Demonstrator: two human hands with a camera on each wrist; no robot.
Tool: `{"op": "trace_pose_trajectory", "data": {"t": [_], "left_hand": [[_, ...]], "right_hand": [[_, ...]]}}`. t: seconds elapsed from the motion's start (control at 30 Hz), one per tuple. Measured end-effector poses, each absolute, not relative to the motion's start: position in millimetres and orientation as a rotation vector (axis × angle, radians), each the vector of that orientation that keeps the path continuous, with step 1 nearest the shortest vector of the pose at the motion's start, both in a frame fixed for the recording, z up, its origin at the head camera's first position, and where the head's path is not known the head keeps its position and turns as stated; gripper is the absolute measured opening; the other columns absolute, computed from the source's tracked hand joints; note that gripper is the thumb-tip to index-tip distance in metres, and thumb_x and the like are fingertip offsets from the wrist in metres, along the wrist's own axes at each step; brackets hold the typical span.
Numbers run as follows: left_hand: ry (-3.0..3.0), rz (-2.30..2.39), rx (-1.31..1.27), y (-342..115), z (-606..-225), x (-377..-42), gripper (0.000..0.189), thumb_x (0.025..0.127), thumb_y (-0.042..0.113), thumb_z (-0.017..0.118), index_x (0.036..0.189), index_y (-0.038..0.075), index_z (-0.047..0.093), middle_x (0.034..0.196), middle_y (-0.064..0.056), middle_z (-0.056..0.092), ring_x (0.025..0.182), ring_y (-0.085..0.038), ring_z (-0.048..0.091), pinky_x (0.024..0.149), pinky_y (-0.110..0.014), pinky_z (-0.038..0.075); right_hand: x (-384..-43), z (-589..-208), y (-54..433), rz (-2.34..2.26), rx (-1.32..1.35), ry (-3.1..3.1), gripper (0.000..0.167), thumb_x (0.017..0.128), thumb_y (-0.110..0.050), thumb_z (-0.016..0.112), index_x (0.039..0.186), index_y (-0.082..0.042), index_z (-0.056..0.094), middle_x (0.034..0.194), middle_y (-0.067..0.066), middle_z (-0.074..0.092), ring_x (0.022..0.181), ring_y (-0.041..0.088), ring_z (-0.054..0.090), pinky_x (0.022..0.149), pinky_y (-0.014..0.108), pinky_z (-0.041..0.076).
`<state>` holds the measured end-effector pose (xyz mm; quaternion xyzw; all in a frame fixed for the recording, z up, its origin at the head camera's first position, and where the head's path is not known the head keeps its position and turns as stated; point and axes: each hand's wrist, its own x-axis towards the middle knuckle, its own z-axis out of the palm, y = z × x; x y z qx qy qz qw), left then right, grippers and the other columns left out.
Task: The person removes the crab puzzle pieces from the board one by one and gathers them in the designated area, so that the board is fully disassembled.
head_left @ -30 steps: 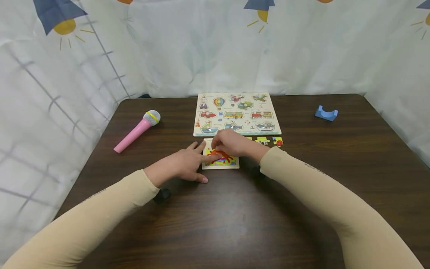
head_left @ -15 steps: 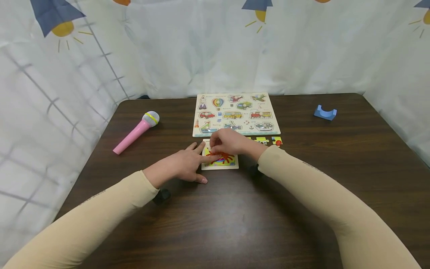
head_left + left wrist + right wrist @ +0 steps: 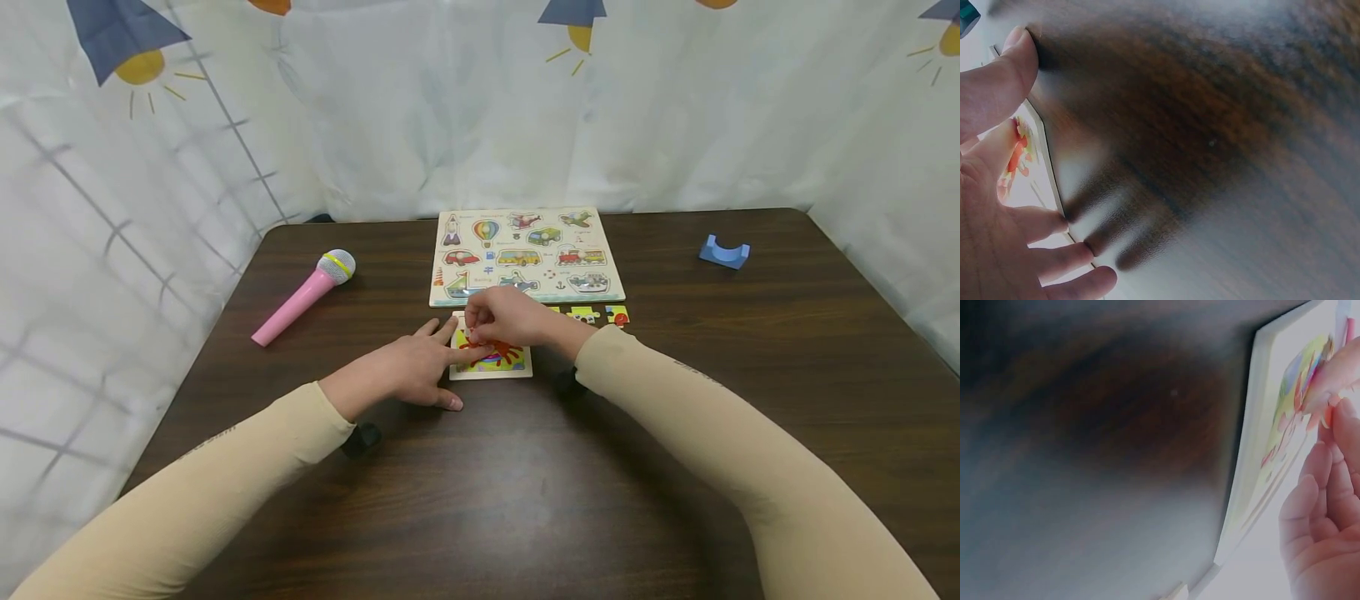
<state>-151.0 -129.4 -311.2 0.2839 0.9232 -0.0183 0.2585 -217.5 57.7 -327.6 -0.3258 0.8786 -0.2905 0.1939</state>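
Note:
In the head view, a small pale-framed jigsaw puzzle (image 3: 491, 373) with a red crab-like picture lies on the table. My left hand (image 3: 416, 364) is spread over its left side, the index finger stretched across the picture and the thumb on the tabletop. From the right, my right hand (image 3: 513, 318) reaches over the upper part of the frame with thumb and fingers bent together. Between those fingertips, the right wrist view shows a small red-orange puzzle piece (image 3: 1327, 417), held close over the picture and mostly covered. The left wrist view shows the left hand's fingers (image 3: 1063, 259) lying across the frame's edge.
A larger vehicle puzzle board (image 3: 527, 257) lies just behind the small one. Several loose yellow puzzle pieces (image 3: 583, 315) sit in a row to its right. A pink toy microphone (image 3: 303, 297) is at the left, and a blue curved block (image 3: 723, 252) at the far right.
My right hand's fingertips have shifted slightly left over the upper part of the puzzle. The left hand keeps its place, and the head view has moved a little.

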Motion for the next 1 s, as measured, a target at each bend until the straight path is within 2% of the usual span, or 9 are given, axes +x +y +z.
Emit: {"op": "trace_pose_trajectory", "data": {"t": [0.17,0.33,0.57,0.9,1.0], "left_hand": [[2.497,-0.037,0.758,-130.7,-311.0,-150.4,0.086,0.089,0.051,0.074,0.161,0.035,0.030,0.171,-0.025,0.003,0.153,-0.054,0.015,0.113,-0.068,0.036],[2.493,-0.027,0.774,-131.8,-311.7,-150.9,0.086,0.090,0.051,0.074,0.161,0.035,0.030,0.170,-0.027,0.003,0.153,-0.055,0.015,0.112,-0.068,0.036],[2.470,0.020,0.776,-136.3,-309.6,-156.5,0.086,0.089,0.047,0.077,0.161,0.037,0.031,0.171,-0.023,0.005,0.155,-0.051,0.014,0.112,-0.065,0.038],[2.439,-0.035,0.787,-137.2,-306.9,-156.7,0.082,0.091,0.044,0.075,0.160,0.042,0.030,0.172,-0.022,0.001,0.155,-0.052,0.010,0.114,-0.069,0.033],[2.439,-0.048,0.785,-136.6,-306.4,-156.5,0.082,0.090,0.044,0.075,0.159,0.042,0.030,0.172,-0.021,0.001,0.155,-0.052,0.011,0.112,-0.069,0.035]], "right_hand": [[-217.1,-327.2,59.7,-0.850,-0.898,2.442,0.009,0.097,-0.016,0.071,0.101,-0.007,0.070,0.091,0.006,0.073,0.078,0.015,0.063,0.071,0.026,0.051],[-217.6,-328.3,56.8,-0.820,-0.913,2.439,0.010,0.098,-0.017,0.070,0.102,-0.009,0.074,0.092,0.004,0.074,0.079,0.014,0.063,0.075,0.025,0.052],[-217.1,-328.7,53.4,-0.761,-0.924,2.458,0.009,0.098,-0.017,0.070,0.100,-0.008,0.073,0.089,0.003,0.073,0.077,0.013,0.061,0.075,0.025,0.050],[-218.3,-327.6,54.2,-0.748,-0.929,2.468,0.009,0.098,-0.017,0.071,0.100,-0.009,0.073,0.093,0.003,0.075,0.081,0.014,0.064,0.080,0.028,0.053],[-217.9,-326.6,54.8,-0.766,-0.917,2.458,0.008,0.097,-0.018,0.072,0.099,-0.010,0.073,0.095,0.004,0.076,0.082,0.015,0.066,0.079,0.028,0.054]]}}
